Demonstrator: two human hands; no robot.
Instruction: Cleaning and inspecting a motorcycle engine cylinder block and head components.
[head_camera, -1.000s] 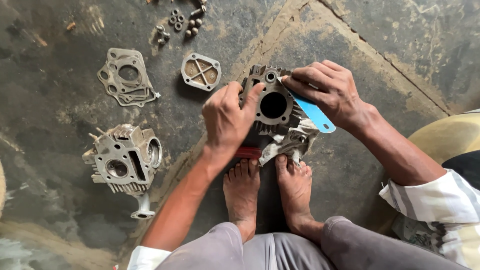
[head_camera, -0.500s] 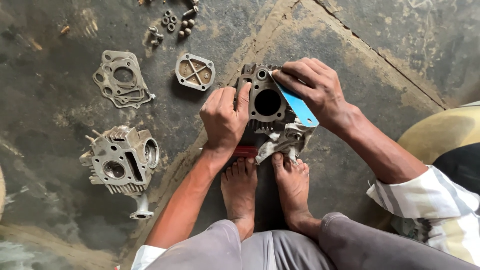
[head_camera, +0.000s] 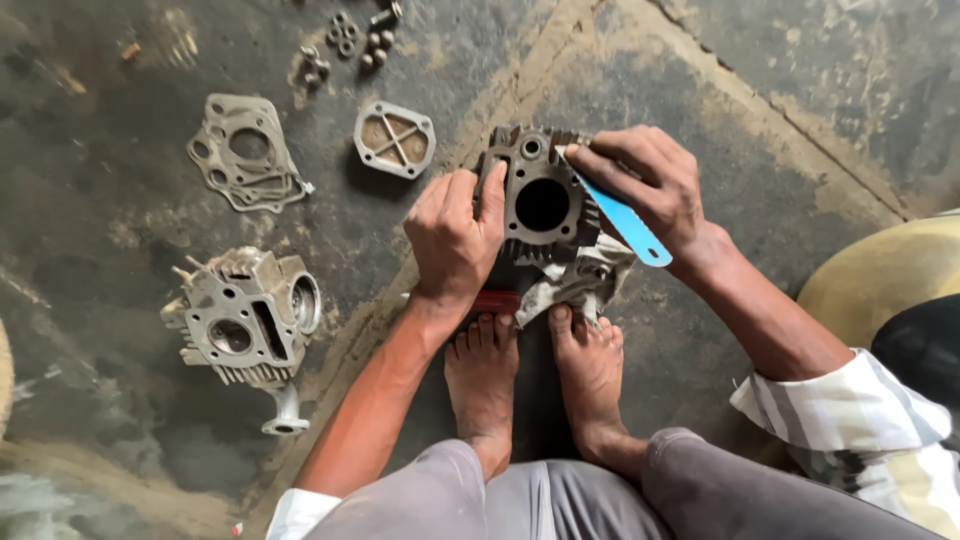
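1. Concrete floor (head_camera: 780, 120): dark, oil-stained, bearing every part listed below.
2. Cylinder head (head_camera: 245, 318): finned aluminium casting at 9 o'clock of the hands, well apart from them, untouched.
3. Cylinder block (head_camera: 540, 200): finned, round bore facing up toward the camera, bore axis near vertical. Sited at centre frame, at 12 o'clock of the two bare feet (head_camera: 540, 380), resting on a grey rag (head_camera: 575, 285) just ahead of the toes. Lies directly between both hands; neither clearly nearer, both in contact.
4. Left hand (head_camera: 455, 235): closed around the block's 9 o'clock edge, thumb laid on the top face beside the bore, steadying it.
5. Right hand (head_camera: 650, 190): closed, pinching a blue flat blade (head_camera: 625, 222); blade's long axis running from 10 o'clock to 4 o'clock, upper tip pressed at the block's top face near 1 o'clock of the bore.
6. Gasket (head_camera: 245, 155): thin, flat, at 10 o'clock of the block, well apart.
7. Square cover plate (head_camera: 395, 138): at 10 o'clock, near the left hand, not touching.
8. Red item (head_camera: 497, 300): partly hidden under the left wrist; kind not determinable.
9. Nuts and bolts (head_camera: 350, 40): scattered at 11 o'clock, far edge.
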